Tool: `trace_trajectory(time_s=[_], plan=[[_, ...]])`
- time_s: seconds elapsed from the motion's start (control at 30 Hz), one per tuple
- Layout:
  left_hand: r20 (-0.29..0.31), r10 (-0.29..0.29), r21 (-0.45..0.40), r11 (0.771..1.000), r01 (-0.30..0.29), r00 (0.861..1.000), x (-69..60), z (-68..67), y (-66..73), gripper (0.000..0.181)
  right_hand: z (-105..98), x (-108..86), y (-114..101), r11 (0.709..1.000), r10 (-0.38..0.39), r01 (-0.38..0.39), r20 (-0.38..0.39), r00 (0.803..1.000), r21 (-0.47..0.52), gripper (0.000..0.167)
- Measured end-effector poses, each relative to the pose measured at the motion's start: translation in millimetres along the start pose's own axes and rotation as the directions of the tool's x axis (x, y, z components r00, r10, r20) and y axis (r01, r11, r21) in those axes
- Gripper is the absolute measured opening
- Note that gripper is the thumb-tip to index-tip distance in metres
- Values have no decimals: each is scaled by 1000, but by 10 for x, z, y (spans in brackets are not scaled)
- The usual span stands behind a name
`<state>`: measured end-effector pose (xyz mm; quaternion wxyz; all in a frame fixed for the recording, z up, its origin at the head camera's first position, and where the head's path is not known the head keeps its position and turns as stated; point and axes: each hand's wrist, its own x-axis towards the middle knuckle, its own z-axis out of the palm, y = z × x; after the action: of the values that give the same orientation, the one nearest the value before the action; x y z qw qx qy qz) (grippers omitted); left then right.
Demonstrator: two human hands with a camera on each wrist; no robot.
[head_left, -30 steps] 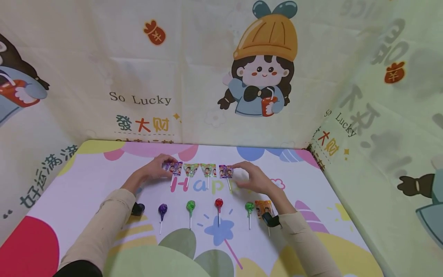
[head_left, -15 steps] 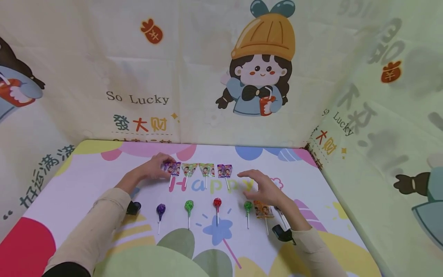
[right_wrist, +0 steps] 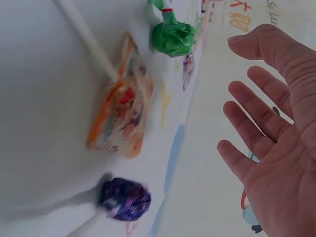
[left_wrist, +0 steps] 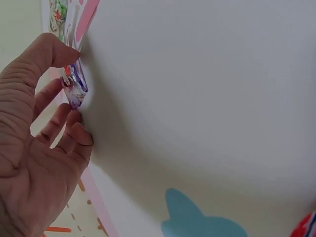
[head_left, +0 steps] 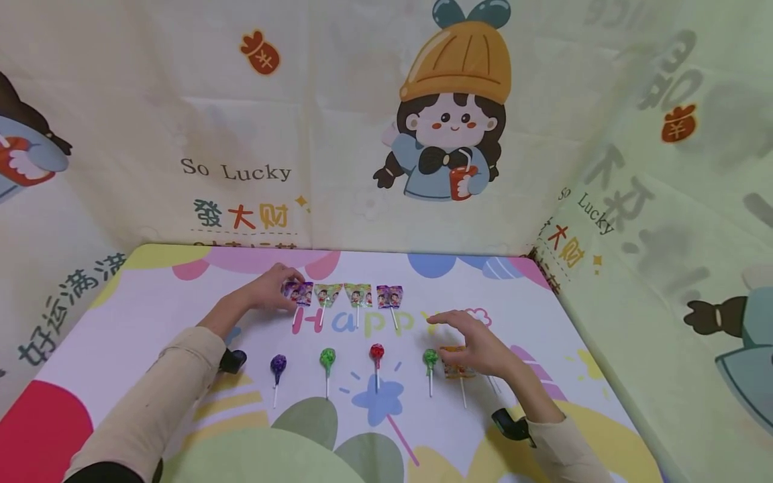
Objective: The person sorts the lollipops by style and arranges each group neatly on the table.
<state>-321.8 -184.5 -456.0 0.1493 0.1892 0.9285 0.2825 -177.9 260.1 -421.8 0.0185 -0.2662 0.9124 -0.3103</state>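
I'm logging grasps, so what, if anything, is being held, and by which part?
The left grip pinches the leftmost flat purple lollipop by its wrapper; the right grip holds nothing.

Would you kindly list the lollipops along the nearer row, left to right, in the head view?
Purple lollipop, left green lollipop, red lollipop, right green lollipop, orange-wrapped lollipop, last lollipop, its head hidden behind the right hand.

Left grip [left_wrist: 37,157] on purple wrapper [left_wrist: 75,90]
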Motion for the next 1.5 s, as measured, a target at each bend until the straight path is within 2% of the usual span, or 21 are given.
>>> trace_trajectory(time_s=[0.27, 0.5, 0.77, 1.13, 1.37, 1.5], plan=[[-11, 21, -5, 1000, -21, 1000, -14, 31, -2, 60, -6, -226, 92, 999, 50, -50, 38, 998, -2, 57], [-32, 78, -52, 995, -80, 996, 0, 29, 0, 61, -8, -364, 220, 998, 14, -11, 37, 999, -59, 60], [-7, 58, -66, 996, -58, 998, -15, 53, -68, 62, 11, -454, 347, 996, -27, 35, 97, 995, -82, 62], [13, 39, -111, 993, -37, 999, -18, 39, -83, 62, 12, -488, 427, 997, 31, -22, 116, 993, -77, 65], [12, 42, -101, 994, -41, 999, -31, 35, -77, 64, 23, -458, 432, 997, 16, -6, 124, 992, -82, 64], [22, 22, -84, 996, -20, 1000, -6, 32, -69, 65, 26, -459, 426, 996, 12, -1, 119, 993, -91, 62]])
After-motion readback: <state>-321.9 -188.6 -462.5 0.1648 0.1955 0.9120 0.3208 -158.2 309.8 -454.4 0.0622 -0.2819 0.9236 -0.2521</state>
